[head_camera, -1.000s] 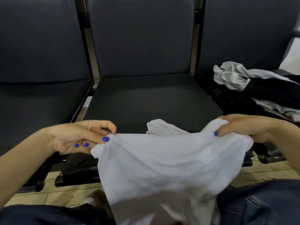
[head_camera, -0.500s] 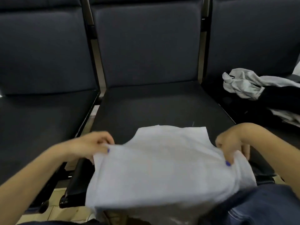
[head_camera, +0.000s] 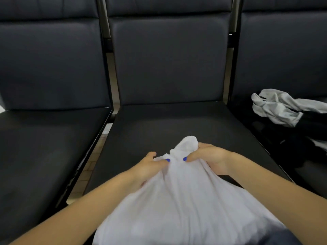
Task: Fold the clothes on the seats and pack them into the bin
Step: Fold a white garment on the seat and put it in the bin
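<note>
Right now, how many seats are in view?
3: left seat, bare; middle seat, under the white garment both hands hold; right seat, with piled clothes. More may lie outside the frame.

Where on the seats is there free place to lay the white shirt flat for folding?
The middle seat is bare between its backrest and the hands. The left seat is bare too. The right seat is crowded with the grey garment and dark clothes. The left hand and right hand grip the white shirt.
</note>
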### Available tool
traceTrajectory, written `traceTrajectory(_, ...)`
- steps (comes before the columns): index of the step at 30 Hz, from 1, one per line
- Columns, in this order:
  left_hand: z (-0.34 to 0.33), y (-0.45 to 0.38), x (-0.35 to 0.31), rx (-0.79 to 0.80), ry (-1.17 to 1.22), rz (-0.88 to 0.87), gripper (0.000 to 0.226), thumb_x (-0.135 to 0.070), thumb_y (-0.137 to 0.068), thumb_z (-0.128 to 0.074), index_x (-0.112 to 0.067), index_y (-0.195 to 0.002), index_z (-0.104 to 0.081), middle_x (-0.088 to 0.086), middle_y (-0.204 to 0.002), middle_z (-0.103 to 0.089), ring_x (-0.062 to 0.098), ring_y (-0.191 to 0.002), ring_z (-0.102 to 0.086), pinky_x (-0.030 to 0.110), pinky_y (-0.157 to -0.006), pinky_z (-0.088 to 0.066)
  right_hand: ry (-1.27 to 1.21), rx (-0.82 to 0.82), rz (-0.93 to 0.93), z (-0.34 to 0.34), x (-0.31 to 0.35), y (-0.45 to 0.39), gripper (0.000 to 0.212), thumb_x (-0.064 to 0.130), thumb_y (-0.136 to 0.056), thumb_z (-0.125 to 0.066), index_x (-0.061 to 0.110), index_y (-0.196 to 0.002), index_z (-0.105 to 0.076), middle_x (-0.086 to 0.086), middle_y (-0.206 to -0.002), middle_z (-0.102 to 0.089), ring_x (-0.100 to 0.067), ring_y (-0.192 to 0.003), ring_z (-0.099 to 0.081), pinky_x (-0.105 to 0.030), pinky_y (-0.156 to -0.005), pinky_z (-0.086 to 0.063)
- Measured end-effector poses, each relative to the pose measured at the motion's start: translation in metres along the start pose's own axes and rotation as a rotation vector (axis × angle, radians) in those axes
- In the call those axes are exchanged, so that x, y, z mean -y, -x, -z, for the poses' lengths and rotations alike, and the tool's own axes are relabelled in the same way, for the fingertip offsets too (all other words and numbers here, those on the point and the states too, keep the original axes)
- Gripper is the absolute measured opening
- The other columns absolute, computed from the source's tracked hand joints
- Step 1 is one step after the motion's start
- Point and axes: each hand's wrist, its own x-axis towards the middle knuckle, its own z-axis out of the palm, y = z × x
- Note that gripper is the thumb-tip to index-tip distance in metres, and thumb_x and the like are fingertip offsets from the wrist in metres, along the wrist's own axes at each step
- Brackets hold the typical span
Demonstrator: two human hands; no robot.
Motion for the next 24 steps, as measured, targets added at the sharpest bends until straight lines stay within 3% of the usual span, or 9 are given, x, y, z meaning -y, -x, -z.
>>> traceTrajectory(2, -0.007, -0.008, -0.005, 0.015, 0.366, -0.002, 0.072, -0.011, -0.085, -0.068, -0.024, -0.146, -0.031, 0.004, -0.144, -0.042, 0.021, -0.105, -0.060, 0.032, -0.076, -0.052, -0.119, -0.006, 0.105, -0.003, 0.006, -0.004, 0.057, -0.013, -0.078, -0.062, 0.018, -0.126, -0.054, -0.008, -0.113, -0.067, -0.029, -0.103, -0.065, -0.042, -0.087, -0.054)
traceTrajectory(4, -0.008, -0.019, -0.017, -0.014, 0.593, -0.044, 0.068, -0.001, -0.081, -0.070, -0.023, -0.139, -0.043, 0.008, -0.140, -0.047, 0.026, -0.104, -0.062, 0.036, -0.071, -0.054, -0.198, -0.069, 0.174, -0.001, 0.014, -0.005, 0.058, -0.018, -0.079, -0.056, 0.022, -0.121, -0.055, -0.001, -0.103, -0.065, -0.028, -0.101, -0.064, -0.041, -0.080, -0.056)
traceTrajectory(9, 0.005, -0.031, -0.048, -0.119, 0.770, -0.163, 0.056, -0.001, -0.084, -0.066, -0.031, -0.130, -0.053, 0.006, -0.127, -0.053, 0.028, -0.103, -0.062, 0.038, -0.069, -0.053, -0.381, -0.225, 0.292, 0.019, 0.024, -0.007, 0.058, -0.017, -0.081, -0.055, 0.026, -0.120, -0.055, 0.005, -0.097, -0.066, -0.024, -0.095, -0.063, -0.036, -0.070, -0.055)
traceTrajectory(12, 0.016, -0.039, -0.040, -0.224, 0.706, -0.188, 0.047, 0.002, -0.083, -0.065, -0.028, -0.118, -0.059, 0.005, -0.124, -0.053, 0.025, -0.100, -0.060, 0.036, -0.071, -0.052, -0.309, -0.364, 0.274, 0.030, 0.017, -0.015, 0.049, -0.014, -0.081, -0.058, 0.020, -0.116, -0.058, 0.001, -0.097, -0.064, -0.023, -0.090, -0.062, -0.037, -0.073, -0.054)
traceTrajectory(15, 0.022, -0.048, -0.024, -0.320, 0.573, -0.157, 0.049, 0.001, -0.089, -0.060, -0.019, -0.132, -0.049, 0.008, -0.125, -0.055, 0.027, -0.102, -0.060, 0.039, -0.085, -0.050, 0.070, -0.496, 0.161, 0.037, 0.004, -0.027, 0.047, -0.006, -0.084, -0.061, 0.009, -0.127, -0.053, -0.011, -0.110, -0.058, -0.026, -0.095, -0.060, -0.037, -0.073, -0.055)
traceTrajectory(17, 0.026, -0.055, -0.018, -0.354, 0.559, -0.109, 0.053, 0.002, -0.092, -0.055, -0.014, -0.140, -0.040, 0.011, -0.119, -0.055, 0.029, -0.100, -0.058, 0.041, -0.087, -0.049, 0.129, -0.516, 0.091, 0.042, 0.001, -0.034, 0.046, -0.003, -0.087, -0.058, 0.006, -0.131, -0.047, -0.010, -0.100, -0.057, -0.026, -0.091, -0.060, -0.032, -0.061, -0.054)
traceTrajectory(19, 0.027, -0.063, -0.015, -0.374, 0.499, -0.093, 0.056, 0.006, -0.091, -0.053, -0.011, -0.142, -0.035, 0.013, -0.123, -0.055, 0.029, -0.102, -0.058, 0.041, -0.090, -0.049, 0.179, -0.514, 0.048, 0.042, 0.004, -0.038, 0.032, 0.006, -0.091, -0.057, 0.007, -0.122, -0.051, -0.006, -0.088, -0.056, -0.026, -0.087, -0.062, -0.035, -0.065, -0.055)
traceTrajectory(21, 0.025, -0.072, -0.011, -0.419, 0.307, -0.111, 0.060, 0.006, -0.088, -0.057, -0.011, -0.141, -0.036, 0.012, -0.130, -0.054, 0.027, -0.109, -0.058, 0.039, -0.095, -0.048, 0.291, -0.511, 0.022, 0.042, 0.008, -0.044, 0.025, 0.017, -0.092, -0.057, 0.011, -0.115, -0.051, -0.006, -0.088, -0.057, -0.027, -0.088, -0.064, -0.038, -0.070, -0.057)
traceTrajectory(24, 0.018, -0.079, -0.010, -0.485, -0.091, -0.163, 0.057, 0.000, -0.089, -0.060, -0.012, -0.141, -0.038, 0.009, -0.129, -0.055, 0.023, -0.114, -0.053, 0.026, -0.087, -0.042, 0.382, -0.536, -0.010, 0.043, 0.016, -0.056, 0.033, 0.023, -0.091, -0.060, 0.010, -0.121, -0.052, -0.007, -0.084, -0.059, -0.022, -0.076, -0.063, -0.032, -0.056, -0.053)
